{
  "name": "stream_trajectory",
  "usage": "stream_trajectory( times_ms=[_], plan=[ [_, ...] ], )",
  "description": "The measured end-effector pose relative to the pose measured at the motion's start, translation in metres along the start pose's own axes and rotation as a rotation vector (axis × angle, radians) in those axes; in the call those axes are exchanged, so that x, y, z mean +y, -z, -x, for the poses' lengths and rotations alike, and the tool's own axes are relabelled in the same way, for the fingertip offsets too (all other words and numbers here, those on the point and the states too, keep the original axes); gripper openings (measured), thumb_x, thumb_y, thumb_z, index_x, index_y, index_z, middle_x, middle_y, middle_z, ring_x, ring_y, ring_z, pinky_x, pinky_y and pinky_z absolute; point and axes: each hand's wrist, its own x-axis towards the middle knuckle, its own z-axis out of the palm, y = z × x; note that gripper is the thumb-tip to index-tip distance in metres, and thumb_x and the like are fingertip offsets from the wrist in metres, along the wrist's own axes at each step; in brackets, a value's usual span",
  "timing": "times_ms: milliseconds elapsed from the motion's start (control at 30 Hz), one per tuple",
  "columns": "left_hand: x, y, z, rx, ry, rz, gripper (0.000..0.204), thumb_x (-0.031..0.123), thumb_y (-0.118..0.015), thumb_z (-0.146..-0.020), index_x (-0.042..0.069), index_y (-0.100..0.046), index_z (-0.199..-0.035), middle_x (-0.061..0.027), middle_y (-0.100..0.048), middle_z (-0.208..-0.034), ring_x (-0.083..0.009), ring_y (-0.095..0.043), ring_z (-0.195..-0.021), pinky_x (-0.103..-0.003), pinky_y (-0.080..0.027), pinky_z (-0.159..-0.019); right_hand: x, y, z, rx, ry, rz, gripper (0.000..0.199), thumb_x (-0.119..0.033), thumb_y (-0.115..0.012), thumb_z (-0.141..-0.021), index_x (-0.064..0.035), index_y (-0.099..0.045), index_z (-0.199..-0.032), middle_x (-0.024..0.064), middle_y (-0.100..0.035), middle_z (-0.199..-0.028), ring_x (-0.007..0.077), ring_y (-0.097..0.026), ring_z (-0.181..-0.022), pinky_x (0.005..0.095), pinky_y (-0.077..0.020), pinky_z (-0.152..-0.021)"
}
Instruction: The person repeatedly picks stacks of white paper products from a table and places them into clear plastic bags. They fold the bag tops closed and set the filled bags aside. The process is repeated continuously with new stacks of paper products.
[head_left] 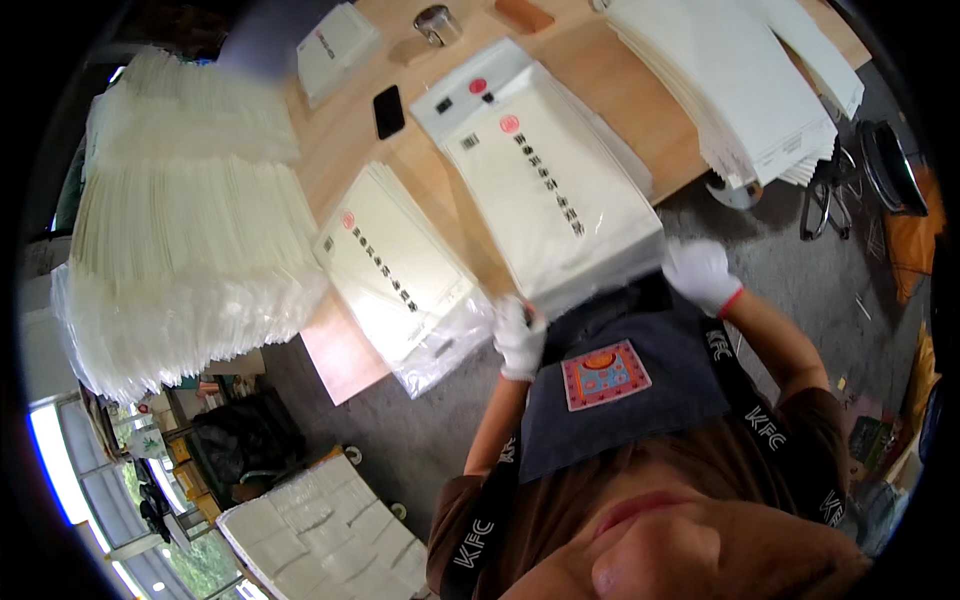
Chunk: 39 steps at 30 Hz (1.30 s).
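Both gloved hands at near edge of table (pixel 345 350), left hand (pixel 519 336) clamped on lower left corner of white printed bag stack (pixel 555 200), right hand (pixel 703 274) gripping its lower right corner, elbows bent, second bagged stack (pixel 400 275) just left

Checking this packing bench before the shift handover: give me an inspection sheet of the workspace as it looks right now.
Surface: wooden table, mostly covered.
Job's things: clear-bagged stack of printed white sheets, gripped at its near edge; second bagged stack to its left.
Clutter: tall stack of white sheets, stack of plain sheets, black phone, tape dispenser, white box.
Grippers: left hand and right hand, white-gloved, both holding the bagged stack.
Cables: nothing seen.
Surroundings: grey floor, black chair, more sheets on the floor.
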Motion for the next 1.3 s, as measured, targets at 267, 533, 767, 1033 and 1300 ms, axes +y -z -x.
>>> stream_trajectory(
  times_ms=[267,533,767,1033,1300],
  plan=[
    [-0.059,-0.046,0.049,-0.277,0.849,1.338,0.049,0.036,-0.051,-0.093,0.0,-0.048,-0.126,-0.017,-0.053,-0.122,-0.0246,-0.048,-0.115,-0.037,-0.039,-0.098,0.046,-0.05,-0.013,-0.093,-0.225,-0.885,0.04,-0.036,-0.046,-0.092,-0.0032,-0.058,-0.113,0.0118,-0.066,-0.1,0.0268,-0.064,-0.087,0.0382,-0.0498,-0.078],
    [-0.008,0.086,-0.01,0.027,0.503,0.416,0.041,0.016,-0.051,-0.094,-0.005,-0.043,-0.128,-0.0205,-0.058,-0.113,-0.0228,-0.054,-0.104,-0.032,-0.046,-0.085,-0.07,-0.086,-0.081,-0.357,0.009,-1.701,0.039,-0.025,-0.058,-0.09,-0.002,-0.055,-0.122,0.0037,-0.062,-0.107,0.0107,-0.059,-0.087,0.0237,-0.0497,-0.069],
    [-0.114,0.19,-0.024,0.21,0.71,0.322,0.033,0.016,-0.05,-0.093,0.003,-0.05,-0.123,-0.0111,-0.062,-0.091,-0.0154,-0.059,-0.07,-0.027,-0.047,-0.056,-0.238,-0.056,-0.175,-0.471,0.14,-1.284,0.039,-0.035,-0.064,-0.084,-0.0014,-0.064,-0.103,0.0071,-0.066,-0.088,0.0122,-0.059,-0.074,0.0251,-0.0468,-0.062],
    [-0.157,0.14,-0.026,-0.381,0.697,-0.617,0.056,0.029,-0.052,-0.085,0.011,-0.039,-0.137,-0.0207,-0.028,-0.146,-0.0396,-0.035,-0.129,-0.046,-0.035,-0.102,-0.203,-0.064,-0.106,-0.807,0.202,-1.384,0.028,-0.021,-0.063,-0.082,-0.0009,-0.06,-0.101,0.0052,-0.065,-0.074,0.0093,-0.056,-0.057,0.0226,-0.0448,-0.049],
    [0.034,0.001,-0.135,-0.096,-0.26,0.028,0.03,0.026,-0.069,-0.075,0.012,-0.065,-0.101,-0.01,-0.062,-0.102,-0.0299,-0.057,-0.095,-0.04,-0.042,-0.089,-0.074,-0.058,-0.054,-0.395,-0.063,-1.16,0.021,-0.022,-0.057,-0.088,-0.0047,-0.06,-0.099,0.003,-0.064,-0.078,0.0091,-0.061,-0.065,0.0232,-0.0502,-0.057]
  ],
)
